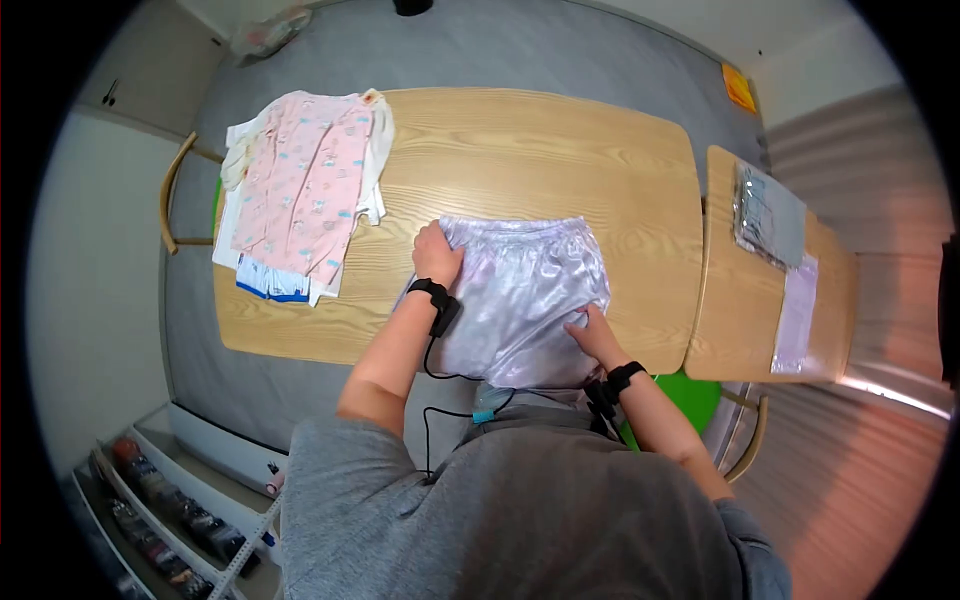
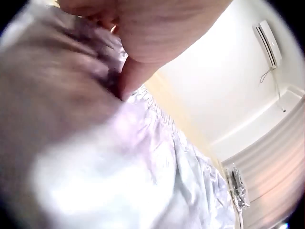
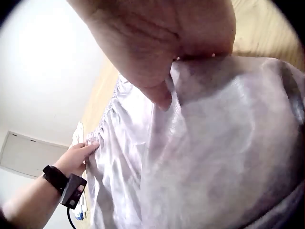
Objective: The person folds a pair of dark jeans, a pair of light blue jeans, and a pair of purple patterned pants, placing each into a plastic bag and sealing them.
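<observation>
A shiny silvery-lilac skirt (image 1: 520,290) with a gathered elastic waistband (image 1: 515,228) lies spread on the wooden table, its waistband away from the body. My left hand (image 1: 438,255) grips its left edge near the waistband, fingertips hidden behind the cloth. Lower on the opposite side, my right hand (image 1: 597,338) pinches the right edge between thumb and fingers. In the right wrist view, that thumb (image 3: 162,98) presses on top of the fabric. The left wrist view shows the left thumb (image 2: 131,81) against the creased cloth, partly in shadow.
Stacked clothes, topped by a pink patterned garment (image 1: 305,180), lie on the table's (image 1: 540,130) left end. On a smaller table (image 1: 735,310) at the right are a bagged grey garment (image 1: 770,215) and a lilac piece (image 1: 797,315). A green chair (image 1: 690,405) stands below the table edge.
</observation>
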`<state>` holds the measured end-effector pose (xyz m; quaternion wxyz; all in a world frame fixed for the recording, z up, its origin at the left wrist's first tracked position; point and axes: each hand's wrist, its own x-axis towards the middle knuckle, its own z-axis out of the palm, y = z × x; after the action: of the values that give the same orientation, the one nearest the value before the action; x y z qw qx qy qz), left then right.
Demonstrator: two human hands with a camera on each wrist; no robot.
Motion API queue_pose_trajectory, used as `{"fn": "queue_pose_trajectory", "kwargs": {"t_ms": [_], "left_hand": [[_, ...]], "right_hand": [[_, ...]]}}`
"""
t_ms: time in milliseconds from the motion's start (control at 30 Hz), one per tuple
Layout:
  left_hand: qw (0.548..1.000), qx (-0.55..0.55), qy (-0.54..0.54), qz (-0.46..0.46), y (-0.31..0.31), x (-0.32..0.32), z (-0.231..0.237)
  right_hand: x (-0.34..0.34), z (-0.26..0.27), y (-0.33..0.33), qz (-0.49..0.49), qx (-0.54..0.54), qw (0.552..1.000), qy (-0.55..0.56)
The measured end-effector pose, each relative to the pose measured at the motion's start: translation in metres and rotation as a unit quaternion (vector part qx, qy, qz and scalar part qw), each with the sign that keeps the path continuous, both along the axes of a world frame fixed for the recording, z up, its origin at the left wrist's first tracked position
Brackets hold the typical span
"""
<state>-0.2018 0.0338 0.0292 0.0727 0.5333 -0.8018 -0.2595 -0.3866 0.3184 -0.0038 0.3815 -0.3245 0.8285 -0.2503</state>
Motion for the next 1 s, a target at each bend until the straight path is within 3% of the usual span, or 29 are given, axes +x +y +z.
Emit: {"fn": "queue_pose_trajectory", "kwargs": {"t_ms": [67, 100, 133, 167, 233, 267, 333, 400, 467, 533, 600, 733, 767, 833, 933, 1000], "left_hand": [[0.993, 0.095, 0.036, 0.061, 0.001, -0.003, -0.013], [0.991, 0.038, 0.107, 0.071, 0.005, -0.004, -0.025], [0.992, 0.040, 0.107, 0.061, 0.004, -0.004, -0.035], [0.977, 0.121, 0.165, 0.066, 0.001, -0.003, -0.048], [0.927, 0.271, 0.245, 0.088, 0.017, -0.017, -0.012], [0.928, 0.273, 0.244, 0.073, 0.026, -0.018, -0.003], [0.933, 0.255, 0.250, -0.036, 0.043, -0.031, 0.009], [0.927, 0.276, 0.242, -0.082, 0.075, -0.048, 0.042], [0.893, 0.333, 0.268, -0.144, 0.115, -0.065, 0.085], [0.885, 0.339, 0.220, -0.229, 0.153, -0.081, 0.109], [0.861, 0.312, 0.200, -0.347, 0.196, -0.096, 0.130], [0.755, 0.362, 0.187, -0.515, 0.296, -0.117, 0.177], [0.746, 0.359, 0.180, -0.531, 0.321, -0.120, 0.187], [0.687, 0.356, 0.143, -0.617, 0.367, -0.120, 0.207], [0.656, 0.375, 0.179, -0.630, 0.421, -0.120, 0.233], [0.672, 0.388, 0.181, -0.604, 0.444, -0.118, 0.261]], "right_hand": [[0.004, 0.001, 0.002, 0.010, -0.031, 0.999, 0.037], [0.007, 0.013, 0.001, 0.003, -0.021, 0.999, 0.032], [0.009, 0.012, 0.002, -0.007, -0.021, 0.999, 0.033], [0.010, 0.010, 0.005, -0.001, -0.040, 0.998, 0.045], [0.011, 0.009, 0.014, 0.001, -0.073, 0.996, 0.057], [0.013, 0.006, 0.020, -0.013, -0.074, 0.995, 0.061], [0.010, -0.004, 0.037, -0.051, -0.096, 0.994, 0.022], [0.009, 0.004, 0.057, -0.097, -0.110, 0.989, 0.018], [0.006, 0.026, 0.079, -0.134, -0.035, 0.988, -0.071], [0.003, 0.037, 0.109, -0.140, -0.009, 0.988, -0.056], [0.008, 0.064, 0.141, -0.180, -0.118, 0.975, 0.061], [0.020, 0.146, 0.214, -0.158, -0.168, 0.942, 0.245], [0.025, 0.159, 0.233, -0.176, -0.169, 0.937, 0.251], [0.034, 0.177, 0.271, -0.134, -0.226, 0.919, 0.294], [0.054, 0.181, 0.334, -0.161, -0.245, 0.925, 0.243], [0.068, 0.177, 0.369, -0.240, -0.223, 0.898, 0.295]]}}
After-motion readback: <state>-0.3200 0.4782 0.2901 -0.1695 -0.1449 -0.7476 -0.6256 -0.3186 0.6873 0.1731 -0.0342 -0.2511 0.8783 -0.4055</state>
